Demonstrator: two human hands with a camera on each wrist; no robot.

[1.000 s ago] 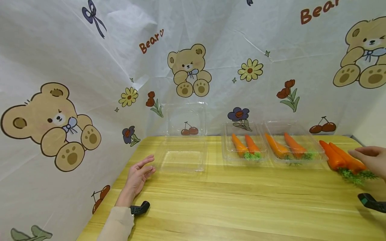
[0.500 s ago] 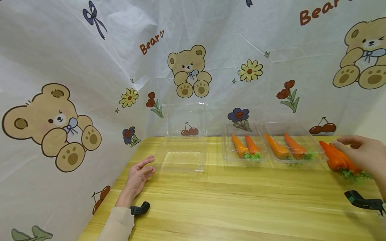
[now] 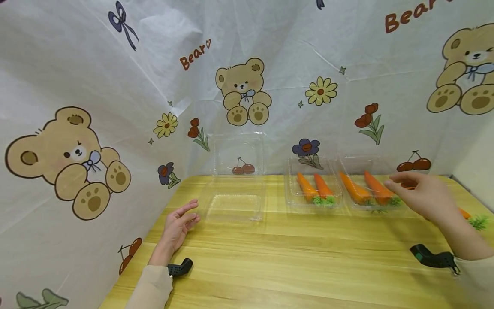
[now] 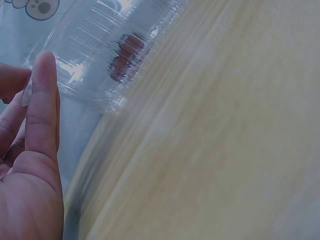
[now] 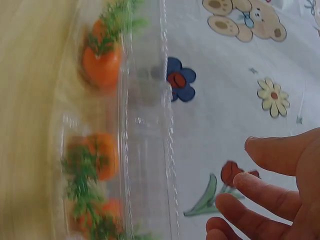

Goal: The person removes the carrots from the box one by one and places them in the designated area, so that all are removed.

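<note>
An open clear plastic clamshell container (image 3: 233,219) lies on the table, its lid (image 4: 90,55) standing raised against the wall sheet. My left hand (image 3: 179,225) is at its left edge; in the left wrist view a sliver of clear plastic shows between the thumb and a fingertip, which pinch it. My right hand (image 3: 424,195) hovers over the right side, thumb and fingers parted, holding nothing. It partly covers the closed container (image 3: 349,204) with two carrots (image 3: 353,188) in it. A second closed container (image 3: 291,199) with two carrots (image 3: 306,187) stands to its left.
Loose orange carrots with green tops (image 3: 478,222) lie at the far right, mostly hidden behind my right hand and forearm. The wooden table (image 3: 308,257) is bounded at the back and left by a bear-print sheet (image 3: 285,56).
My right hand has moved left, from above the loose carrots to beside the right-hand closed container. My left hand and the containers have stayed in place.
</note>
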